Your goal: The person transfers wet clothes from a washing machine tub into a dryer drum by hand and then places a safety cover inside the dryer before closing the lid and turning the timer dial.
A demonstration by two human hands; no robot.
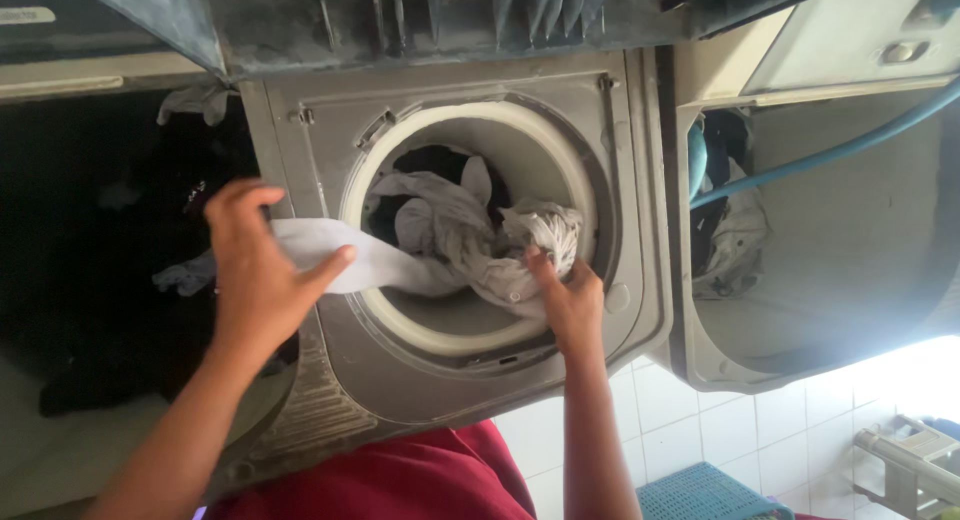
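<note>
Crumpled white cloth (455,242) trailing over the spin tub's rim.

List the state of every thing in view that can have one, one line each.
Left hand: gripping a strip of white cloth, drawn out over the drum's rim.
Right hand: fingers pressed into the bundle of pale wet clothes.
Grey round spin drum: open, holding clothes.
Grey lid: raised.
Left wash tub: open, dark clothes inside.
Blue hose: running into the neighbouring machine's open tub.
</note>
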